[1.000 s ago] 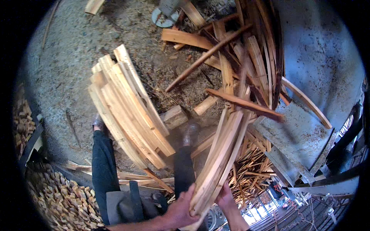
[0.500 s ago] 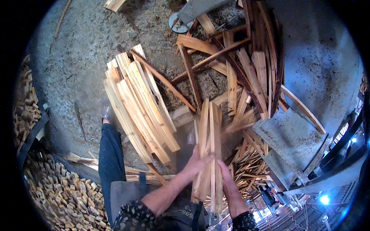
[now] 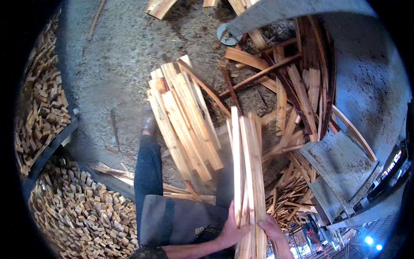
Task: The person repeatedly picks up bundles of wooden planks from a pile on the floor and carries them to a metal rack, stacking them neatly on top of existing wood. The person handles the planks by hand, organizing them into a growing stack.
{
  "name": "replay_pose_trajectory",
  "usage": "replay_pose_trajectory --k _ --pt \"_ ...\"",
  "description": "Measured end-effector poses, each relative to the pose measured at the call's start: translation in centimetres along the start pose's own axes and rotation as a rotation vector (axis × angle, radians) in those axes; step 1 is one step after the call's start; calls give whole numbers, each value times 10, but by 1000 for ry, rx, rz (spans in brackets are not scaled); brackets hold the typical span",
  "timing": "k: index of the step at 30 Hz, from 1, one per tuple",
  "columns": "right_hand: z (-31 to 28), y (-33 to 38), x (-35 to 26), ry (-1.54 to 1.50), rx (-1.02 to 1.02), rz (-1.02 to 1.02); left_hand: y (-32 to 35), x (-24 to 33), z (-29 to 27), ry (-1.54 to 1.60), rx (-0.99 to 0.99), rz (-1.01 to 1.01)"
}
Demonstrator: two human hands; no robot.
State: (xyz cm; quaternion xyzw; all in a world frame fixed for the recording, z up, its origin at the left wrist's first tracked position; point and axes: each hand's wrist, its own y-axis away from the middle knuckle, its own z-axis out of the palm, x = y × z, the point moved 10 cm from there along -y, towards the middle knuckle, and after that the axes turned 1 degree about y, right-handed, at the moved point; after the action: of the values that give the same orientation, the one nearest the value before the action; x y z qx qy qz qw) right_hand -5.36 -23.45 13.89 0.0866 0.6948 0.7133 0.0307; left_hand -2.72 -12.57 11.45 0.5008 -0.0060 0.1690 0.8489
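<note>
A bundle of long pale wooden slats (image 3: 249, 172) stands lengthwise in front of me, gripped between both hands near its lower end. My left hand (image 3: 233, 228) wraps round the left side of the bundle. On its right side my right hand (image 3: 271, 228) presses with the thumb showing on the wood. The lower ends of the slats run out of view at the bottom edge. Left of the bundle lies a neat stack of similar slats (image 3: 185, 121) on the ground, with a thin reddish-brown strip (image 3: 205, 88) lying along its right side.
Rough, bark-edged boards (image 3: 302, 90) lie jumbled at the far right. A grey metal frame (image 3: 302, 13) and metal plate (image 3: 340, 155) stand on the right. Many short wood pieces (image 3: 86, 211) are piled at the lower left. Thin offcuts (image 3: 286, 200) heap up near the right hand.
Both hands have moved down and a little to the right with the slat bundle. The slats sit closer together and straighter. The whole view has shifted, showing more of the left pile.
</note>
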Motion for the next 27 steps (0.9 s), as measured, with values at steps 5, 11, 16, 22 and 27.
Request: replay_pose_trajectory --k 5,11,16,22,27 --pt "104 -76 -112 170 -355 -541 -43 62 -100 -236 299 208" --pt "179 -191 -107 521 -482 -643 -76 74 -208 -138 460 315" --pt "140 -265 -84 726 -195 -540 -118 40 -281 -737 655 224" --pt "2 -319 -186 970 627 -689 -169 73 -304 -629 986 113" --pt "11 -373 -216 1078 786 -804 -186 72 -297 -689 1082 103"
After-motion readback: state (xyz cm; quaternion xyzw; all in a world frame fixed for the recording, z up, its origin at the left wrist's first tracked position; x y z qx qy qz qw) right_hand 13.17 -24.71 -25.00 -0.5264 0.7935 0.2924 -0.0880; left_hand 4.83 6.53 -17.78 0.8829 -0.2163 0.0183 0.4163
